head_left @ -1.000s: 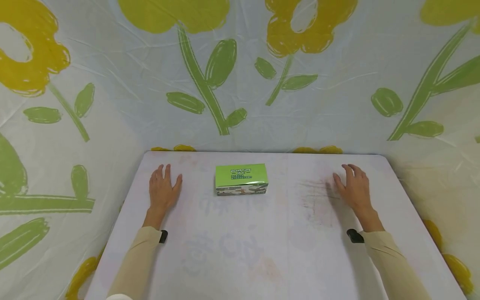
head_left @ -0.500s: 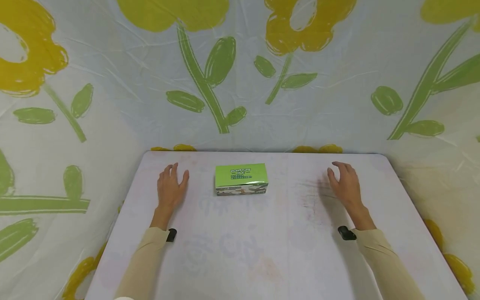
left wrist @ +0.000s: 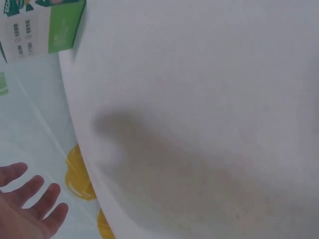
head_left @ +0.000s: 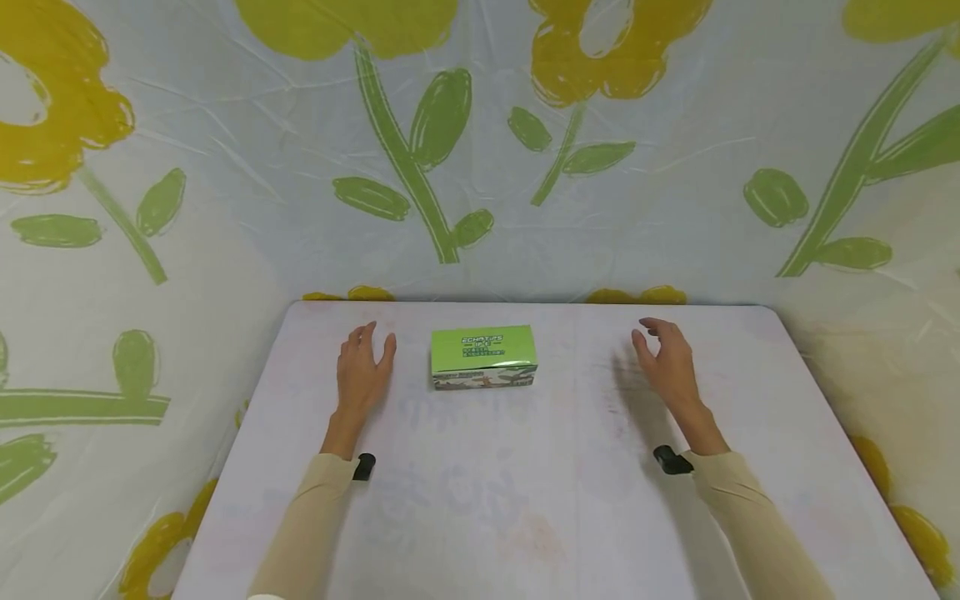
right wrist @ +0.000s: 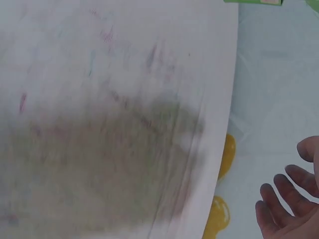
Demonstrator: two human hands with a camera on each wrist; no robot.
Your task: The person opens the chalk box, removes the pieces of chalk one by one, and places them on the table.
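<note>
A green box (head_left: 483,357) sits near the far edge of the white table (head_left: 525,500), between both hands. The left hand (head_left: 362,375) hovers just beside it, fingers wide and empty; the right hand (head_left: 663,362), farther off, has fingers loosely spread, holding nothing.

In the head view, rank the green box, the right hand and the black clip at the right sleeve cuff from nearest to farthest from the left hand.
1. Green box, just right of the left hand.
2. Right hand, beyond the box.
3. Black clip, at the right cuff, nearer the viewer.
</note>
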